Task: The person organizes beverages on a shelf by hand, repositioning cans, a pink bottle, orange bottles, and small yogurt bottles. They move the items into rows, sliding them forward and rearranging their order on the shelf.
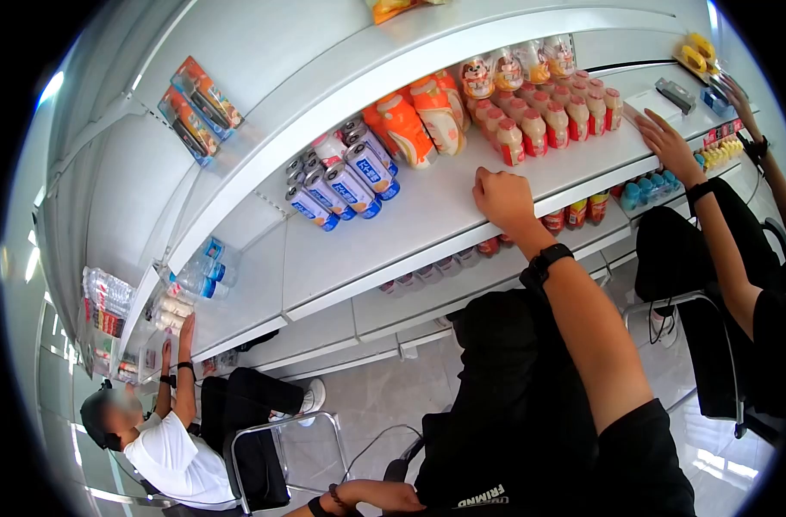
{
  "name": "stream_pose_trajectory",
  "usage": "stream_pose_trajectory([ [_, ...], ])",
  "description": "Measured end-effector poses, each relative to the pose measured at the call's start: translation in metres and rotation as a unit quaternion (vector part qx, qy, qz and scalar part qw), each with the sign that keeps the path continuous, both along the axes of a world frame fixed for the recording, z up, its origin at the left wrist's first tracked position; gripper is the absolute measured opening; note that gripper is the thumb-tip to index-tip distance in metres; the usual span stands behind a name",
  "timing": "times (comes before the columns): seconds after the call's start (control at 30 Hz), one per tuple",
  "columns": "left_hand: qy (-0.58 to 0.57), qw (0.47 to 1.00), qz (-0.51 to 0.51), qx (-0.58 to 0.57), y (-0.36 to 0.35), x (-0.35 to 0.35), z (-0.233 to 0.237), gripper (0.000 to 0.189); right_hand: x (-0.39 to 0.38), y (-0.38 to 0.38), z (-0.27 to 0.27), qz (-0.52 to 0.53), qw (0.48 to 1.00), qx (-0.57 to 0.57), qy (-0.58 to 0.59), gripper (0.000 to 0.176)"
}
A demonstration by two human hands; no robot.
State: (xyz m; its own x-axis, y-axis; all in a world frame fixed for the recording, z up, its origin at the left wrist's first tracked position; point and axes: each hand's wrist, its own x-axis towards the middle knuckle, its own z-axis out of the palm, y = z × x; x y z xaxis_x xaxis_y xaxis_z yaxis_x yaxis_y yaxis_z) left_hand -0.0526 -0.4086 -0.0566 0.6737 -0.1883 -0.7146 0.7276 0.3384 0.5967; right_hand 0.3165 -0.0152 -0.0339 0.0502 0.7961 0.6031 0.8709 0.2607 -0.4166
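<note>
My right hand (503, 198) is closed in a fist near the front edge of the white shelf (445, 207), with nothing showing in it. A black watch (545, 261) is on that wrist. Just behind the fist stand rows of small pinkish drink bottles (533, 132) with red labels. To the left of them lie orange-wrapped bottles (403, 129), and further left are blue and white cans (350, 187), grouped together. Low in the view, my left hand (384, 495) lies by my lap, wearing a bracelet. Its fingers are mostly hidden.
A co-worker's hand (664, 142) rests near the shelf at the right. Another person in a white shirt (182, 461) sits at lower left, reaching to the shelf with water bottles (205, 274). Red-labelled bottles (576, 214) stand on the lower shelf. A metal chair (290, 422) is on the floor.
</note>
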Motion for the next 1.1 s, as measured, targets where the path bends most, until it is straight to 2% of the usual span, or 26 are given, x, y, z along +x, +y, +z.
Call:
stream_pose_trajectory([
  [0.17, -0.074, 0.993, 0.081, -0.053, -0.006, -0.006, -0.003, 0.053, 0.000, -0.003, 0.002, 0.007, 1.000, -0.015, 0.004, 0.014],
  [0.27, -0.060, 0.988, 0.118, -0.083, -0.017, -0.009, -0.007, 0.055, 0.000, -0.002, 0.001, 0.005, 1.000, -0.007, -0.001, 0.014],
  [0.4, -0.006, 0.967, 0.228, -0.117, -0.042, -0.018, -0.013, 0.054, -0.001, -0.001, -0.001, 0.005, 1.000, -0.010, -0.006, 0.014],
  [0.53, -0.033, 0.967, 0.238, -0.087, -0.038, 0.004, -0.007, 0.050, 0.000, 0.000, -0.001, -0.005, 1.000, -0.003, -0.003, 0.012],
  [0.7, -0.074, 0.974, 0.210, -0.032, -0.029, 0.021, 0.001, 0.046, 0.000, 0.003, -0.007, -0.011, 1.000, 0.007, -0.013, 0.011],
  [0.77, -0.085, 0.984, 0.158, 0.011, -0.018, 0.022, 0.009, 0.044, 0.000, 0.000, -0.003, -0.003, 1.000, 0.000, -0.009, 0.012],
  [0.8, -0.084, 0.989, 0.112, 0.038, -0.012, 0.022, 0.013, 0.044, -0.001, -0.002, 0.000, 0.000, 1.000, -0.013, -0.009, 0.013],
  [0.83, -0.053, 0.998, 0.007, 0.043, -0.002, 0.021, 0.016, 0.041, -0.001, -0.004, 0.005, 0.001, 1.000, -0.025, -0.009, 0.014],
  [0.9, -0.004, 0.975, -0.216, 0.050, 0.015, 0.015, 0.021, 0.037, -0.003, -0.006, 0.007, -0.003, 0.999, -0.036, -0.009, 0.016],
  [0.97, -0.021, 0.996, -0.072, 0.045, -0.018, -0.020, -0.001, 0.037, -0.002, -0.006, 0.007, -0.012, 0.999, -0.032, -0.015, 0.015],
  [1.0, -0.002, 0.999, -0.046, 0.019, -0.013, -0.013, 0.009, 0.035, -0.001, -0.004, 0.005, -0.006, 1.000, -0.023, -0.015, 0.015],
  [1.1, -0.047, 0.988, -0.087, 0.121, 0.025, 0.017, 0.043, 0.034, 0.000, -0.002, 0.000, 0.001, 1.000, -0.015, -0.014, 0.015],
])
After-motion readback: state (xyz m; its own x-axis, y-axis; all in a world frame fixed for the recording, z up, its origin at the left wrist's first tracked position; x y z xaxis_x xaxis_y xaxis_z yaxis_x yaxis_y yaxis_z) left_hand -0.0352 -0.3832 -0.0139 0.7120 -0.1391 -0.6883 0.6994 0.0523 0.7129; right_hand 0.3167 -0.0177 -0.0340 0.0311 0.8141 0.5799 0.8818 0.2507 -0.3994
